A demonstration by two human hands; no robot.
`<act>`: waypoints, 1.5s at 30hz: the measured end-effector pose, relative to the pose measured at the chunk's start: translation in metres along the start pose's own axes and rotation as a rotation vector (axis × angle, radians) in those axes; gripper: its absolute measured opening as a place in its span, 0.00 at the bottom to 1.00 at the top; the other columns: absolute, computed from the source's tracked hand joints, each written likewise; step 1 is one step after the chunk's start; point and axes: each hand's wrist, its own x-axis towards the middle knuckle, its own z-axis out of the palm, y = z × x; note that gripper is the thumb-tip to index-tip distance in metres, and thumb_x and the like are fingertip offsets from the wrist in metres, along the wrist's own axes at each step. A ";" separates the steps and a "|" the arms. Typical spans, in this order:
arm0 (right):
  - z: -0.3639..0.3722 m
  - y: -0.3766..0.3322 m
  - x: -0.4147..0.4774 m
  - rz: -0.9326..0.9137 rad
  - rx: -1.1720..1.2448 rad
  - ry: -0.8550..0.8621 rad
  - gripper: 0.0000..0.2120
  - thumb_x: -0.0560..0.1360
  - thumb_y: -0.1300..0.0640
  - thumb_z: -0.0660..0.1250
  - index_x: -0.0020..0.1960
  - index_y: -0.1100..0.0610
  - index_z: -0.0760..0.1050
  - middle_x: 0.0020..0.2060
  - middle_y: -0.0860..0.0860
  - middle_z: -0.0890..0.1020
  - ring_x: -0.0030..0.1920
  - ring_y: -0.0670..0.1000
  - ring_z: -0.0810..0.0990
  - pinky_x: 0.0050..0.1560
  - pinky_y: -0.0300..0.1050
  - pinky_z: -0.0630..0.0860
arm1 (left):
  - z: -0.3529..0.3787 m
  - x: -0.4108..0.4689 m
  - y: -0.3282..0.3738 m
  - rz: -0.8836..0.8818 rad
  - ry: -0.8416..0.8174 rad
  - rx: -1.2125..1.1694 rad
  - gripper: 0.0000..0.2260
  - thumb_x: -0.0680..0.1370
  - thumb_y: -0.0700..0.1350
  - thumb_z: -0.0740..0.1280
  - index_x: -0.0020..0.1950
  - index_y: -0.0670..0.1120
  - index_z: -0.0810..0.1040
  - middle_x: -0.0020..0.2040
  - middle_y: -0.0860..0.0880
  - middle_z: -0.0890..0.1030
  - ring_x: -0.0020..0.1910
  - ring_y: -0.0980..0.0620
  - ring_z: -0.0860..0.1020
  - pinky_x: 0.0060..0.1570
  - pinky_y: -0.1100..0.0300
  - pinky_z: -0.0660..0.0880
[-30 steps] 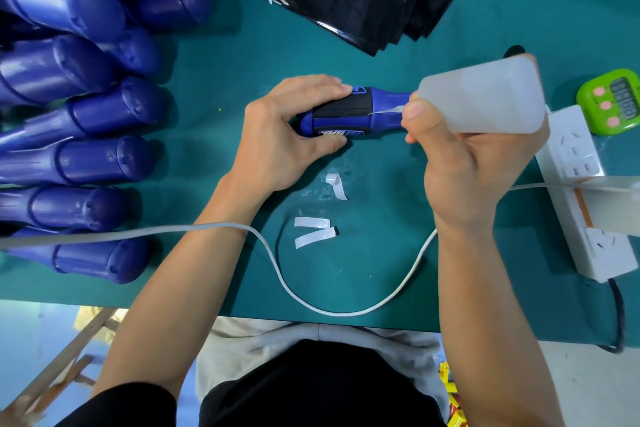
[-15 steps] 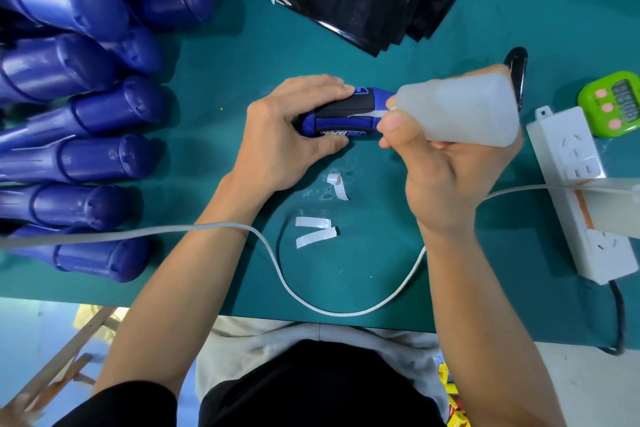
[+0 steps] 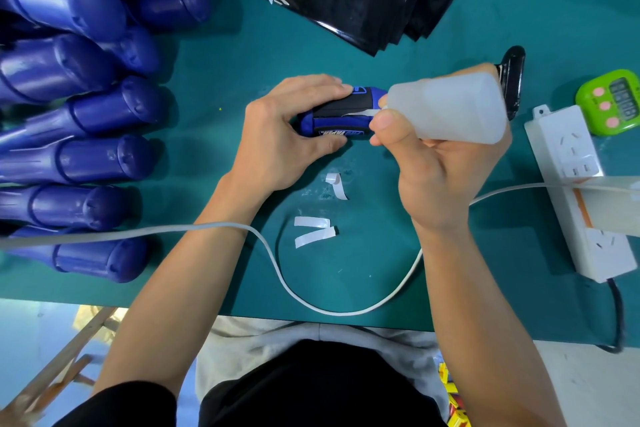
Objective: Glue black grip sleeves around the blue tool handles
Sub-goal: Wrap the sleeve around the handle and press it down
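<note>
The left hand (image 3: 277, 135) grips the blue handle (image 3: 332, 116) with its black sleeve (image 3: 341, 107); the right hand (image 3: 446, 163) clasps the glue bottle (image 3: 450, 107), nozzle at the sleeve. Paper strips (image 3: 315, 230) lie just below the handle.

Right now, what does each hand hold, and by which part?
The right hand holds the translucent bottle by its body near the nozzle; the left hand grips the blue tool handle by the end away from it.
</note>
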 end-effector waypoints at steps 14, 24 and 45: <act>-0.005 0.001 0.002 -0.017 -0.011 0.027 0.12 0.77 0.59 0.75 0.43 0.69 0.81 0.39 0.64 0.83 0.41 0.63 0.82 0.48 0.48 0.77 | -0.001 0.000 0.003 -0.006 -0.002 -0.004 0.26 0.67 0.35 0.83 0.64 0.44 0.84 0.62 0.49 0.82 0.64 0.52 0.80 0.66 0.58 0.74; -0.010 -0.002 0.006 -0.033 -0.053 0.051 0.14 0.77 0.58 0.75 0.43 0.70 0.80 0.37 0.64 0.81 0.38 0.63 0.82 0.45 0.49 0.77 | -0.001 0.000 0.003 -0.006 0.002 0.005 0.25 0.67 0.36 0.83 0.64 0.44 0.84 0.62 0.49 0.83 0.64 0.52 0.80 0.67 0.56 0.75; -0.016 -0.011 0.007 -0.099 -0.040 0.101 0.11 0.75 0.61 0.75 0.43 0.68 0.78 0.39 0.60 0.80 0.40 0.54 0.80 0.48 0.43 0.75 | -0.001 0.001 0.000 0.010 -0.002 0.019 0.26 0.67 0.37 0.83 0.64 0.45 0.84 0.62 0.52 0.82 0.64 0.52 0.80 0.67 0.57 0.75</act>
